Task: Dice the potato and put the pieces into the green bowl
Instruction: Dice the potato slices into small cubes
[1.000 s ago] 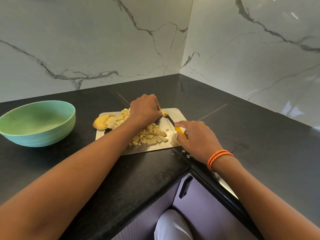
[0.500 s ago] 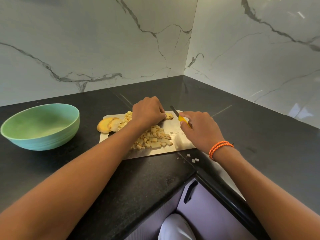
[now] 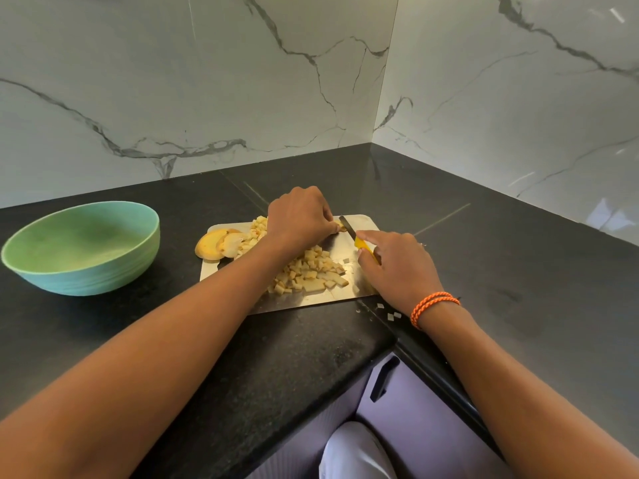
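A: Where's everything?
B: Left hand [image 3: 300,216] pinches a potato piece [image 3: 340,225] at the board [image 3: 364,223]'s far edge — right hand [image 3: 397,264] grips the knife [image 3: 359,240]. Diced potato [image 3: 311,271] mid-board; green bowl [image 3: 81,248] sits well left.

shiny metal board [image 3: 345,299], glossy stone counter [image 3: 518,257]

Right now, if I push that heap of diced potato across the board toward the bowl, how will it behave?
The diced potato pile is loose small cubes, so it will probably spread rather than move as one. The cutting board looks smooth and shiny, so cubes likely slide easily. A few stray pieces already lie on the countertop, so more may spill off the edge.
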Action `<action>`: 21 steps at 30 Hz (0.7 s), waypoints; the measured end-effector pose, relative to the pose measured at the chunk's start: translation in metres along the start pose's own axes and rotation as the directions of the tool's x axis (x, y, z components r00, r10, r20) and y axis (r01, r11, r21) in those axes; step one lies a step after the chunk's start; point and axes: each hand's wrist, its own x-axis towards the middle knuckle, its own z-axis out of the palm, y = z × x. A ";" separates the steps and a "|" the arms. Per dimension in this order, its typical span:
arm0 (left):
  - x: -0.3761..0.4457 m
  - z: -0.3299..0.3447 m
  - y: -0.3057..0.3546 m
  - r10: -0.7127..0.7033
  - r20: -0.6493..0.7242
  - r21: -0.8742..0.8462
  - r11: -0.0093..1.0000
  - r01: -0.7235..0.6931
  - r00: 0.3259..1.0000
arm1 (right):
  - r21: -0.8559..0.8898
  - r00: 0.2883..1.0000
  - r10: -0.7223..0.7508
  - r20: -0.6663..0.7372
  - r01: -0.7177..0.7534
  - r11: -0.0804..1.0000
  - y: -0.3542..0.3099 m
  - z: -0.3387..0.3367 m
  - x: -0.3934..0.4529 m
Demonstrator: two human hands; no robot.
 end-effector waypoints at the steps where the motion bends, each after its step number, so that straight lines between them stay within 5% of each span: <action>1: 0.000 0.000 0.001 -0.004 0.002 -0.001 1.000 0.004 1.000 | -0.010 1.000 -0.002 0.008 0.002 1.000 0.000 -0.001 0.000; 21: -0.005 -0.001 0.002 0.003 -0.062 0.088 0.996 0.003 0.998 | -0.076 0.988 -0.064 0.140 0.076 0.994 -0.003 -0.033 -0.028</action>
